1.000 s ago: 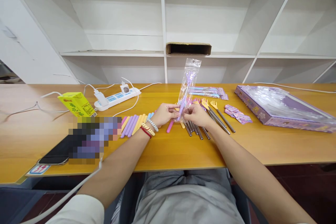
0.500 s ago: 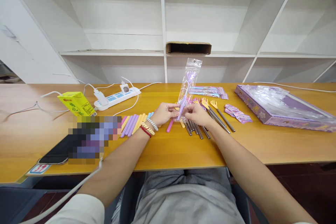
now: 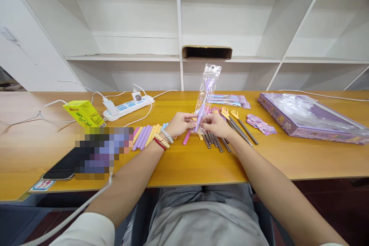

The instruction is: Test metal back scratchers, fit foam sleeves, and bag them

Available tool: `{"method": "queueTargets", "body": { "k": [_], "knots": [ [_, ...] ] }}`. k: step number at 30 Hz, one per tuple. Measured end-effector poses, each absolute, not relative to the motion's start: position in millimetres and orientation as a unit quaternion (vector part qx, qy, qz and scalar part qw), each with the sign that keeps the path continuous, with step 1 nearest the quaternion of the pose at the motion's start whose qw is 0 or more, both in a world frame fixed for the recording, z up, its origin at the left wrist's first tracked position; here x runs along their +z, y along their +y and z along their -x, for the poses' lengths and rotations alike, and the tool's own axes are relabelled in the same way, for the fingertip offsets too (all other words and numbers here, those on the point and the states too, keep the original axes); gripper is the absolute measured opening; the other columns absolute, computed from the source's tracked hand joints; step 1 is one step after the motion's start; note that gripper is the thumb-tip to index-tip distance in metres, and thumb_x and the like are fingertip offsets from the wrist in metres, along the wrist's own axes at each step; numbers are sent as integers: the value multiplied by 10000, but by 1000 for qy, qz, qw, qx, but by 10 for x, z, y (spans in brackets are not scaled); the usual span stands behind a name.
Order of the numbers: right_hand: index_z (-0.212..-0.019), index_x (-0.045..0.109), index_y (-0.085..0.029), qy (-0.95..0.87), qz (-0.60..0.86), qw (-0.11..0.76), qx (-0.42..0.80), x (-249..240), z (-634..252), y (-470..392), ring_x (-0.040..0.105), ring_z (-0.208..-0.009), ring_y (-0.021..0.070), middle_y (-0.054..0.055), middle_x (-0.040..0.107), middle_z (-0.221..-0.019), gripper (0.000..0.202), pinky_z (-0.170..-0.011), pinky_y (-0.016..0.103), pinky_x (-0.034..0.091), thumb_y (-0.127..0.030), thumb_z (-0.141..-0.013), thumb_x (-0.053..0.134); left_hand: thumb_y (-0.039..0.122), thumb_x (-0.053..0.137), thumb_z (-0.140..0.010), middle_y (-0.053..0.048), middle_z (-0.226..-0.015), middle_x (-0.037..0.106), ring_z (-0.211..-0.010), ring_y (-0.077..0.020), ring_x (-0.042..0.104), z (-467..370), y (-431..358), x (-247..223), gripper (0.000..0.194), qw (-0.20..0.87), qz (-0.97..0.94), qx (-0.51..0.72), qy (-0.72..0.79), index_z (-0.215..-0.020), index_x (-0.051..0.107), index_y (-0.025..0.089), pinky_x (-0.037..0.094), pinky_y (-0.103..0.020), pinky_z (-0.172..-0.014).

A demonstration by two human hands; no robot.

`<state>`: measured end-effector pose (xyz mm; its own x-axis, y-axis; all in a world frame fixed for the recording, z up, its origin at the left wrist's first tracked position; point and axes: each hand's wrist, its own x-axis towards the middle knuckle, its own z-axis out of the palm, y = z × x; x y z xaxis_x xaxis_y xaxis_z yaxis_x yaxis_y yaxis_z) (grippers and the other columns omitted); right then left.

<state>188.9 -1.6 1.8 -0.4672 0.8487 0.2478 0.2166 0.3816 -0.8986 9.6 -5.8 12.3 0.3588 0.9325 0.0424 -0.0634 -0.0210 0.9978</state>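
A clear plastic bag (image 3: 212, 70) stands tilted upright over the table, with a purple back scratcher (image 3: 205, 100) inside it, claw end up. My left hand (image 3: 184, 123) pinches the bag's lower left edge. On the other side, my right hand (image 3: 215, 125) has its fingers closed on the lower right edge of the same bag. Beneath and beside the right hand lie several metal-stemmed back scratcher heads (image 3: 243, 127) with yellow and pink claws. Coloured handle sleeves (image 3: 142, 137) in purple, yellow, pink and blue lie in a row left of my left hand.
Packed back scratchers (image 3: 226, 100) lie behind the bag. Small purple cards (image 3: 261, 123) are right of the heads, near a purple box (image 3: 300, 127) holding clear bags. At left are a power strip (image 3: 129, 107), a yellow carton (image 3: 84, 113) and a phone (image 3: 62, 165).
Both hands keep their hold on the bag in nearly the same place. The bag's top has shifted very slightly to the left.
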Motion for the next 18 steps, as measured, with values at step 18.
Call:
{"method": "queueTargets", "body": {
  "k": [18],
  "knots": [
    [-636,579,-135,-728,333,372,470,19,-1916,-7,458,-437,75,-33,525,-494,94,-437,193,367,-126,-619,487,169,764,-563,-37,-627,655,-529,-112,579,-94,-68,113,514,592,-582,421,365,-1054,650,71,491,-256,-527]
  ]
}}
